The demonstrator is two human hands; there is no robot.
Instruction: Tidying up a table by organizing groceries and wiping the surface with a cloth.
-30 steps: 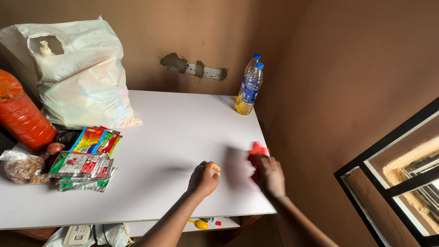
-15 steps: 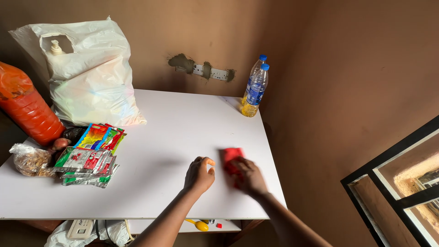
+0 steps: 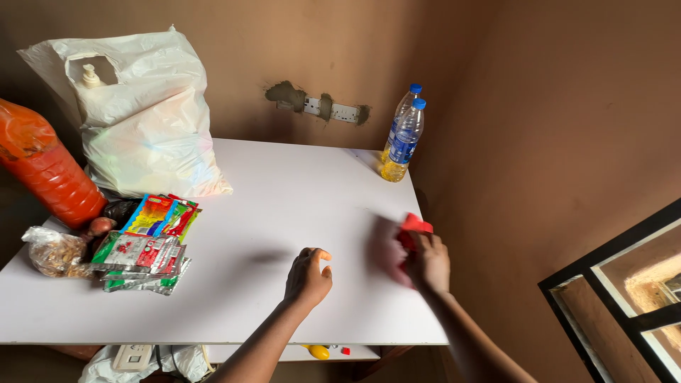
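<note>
The right hand (image 3: 428, 264) is clamped on a red cloth (image 3: 413, 225), pressed down on the white table (image 3: 284, 206) close to its right edge, roughly midway between the near and far corners. The cloth pokes out beyond the fingers toward the far right — its bunched end points up the table at the two plastic bottles (image 3: 401, 142) standing in the far right corner, well apart from the hand. Motion blur smears the tabletop just left of the hand, so the cloth's full outline cannot be told.

The left hand (image 3: 308, 278) rests on the table near the front edge, fingers curled loosely together with the thumb raised; it holds nothing that shows. It lies left of the cloth, near but not touching, so the right hand is the one on the cloth and the left is merely beside it.

The open stretch of table runs leftward from the cloth — the clutter begins only at the left side: a pile of colourful sachets (image 3: 145, 245), a white plastic bag (image 3: 145, 120) behind them at the far left, a large orange bottle (image 3: 44, 174) at the left edge, and a small clear bag of nuts (image 3: 53, 253).
</note>
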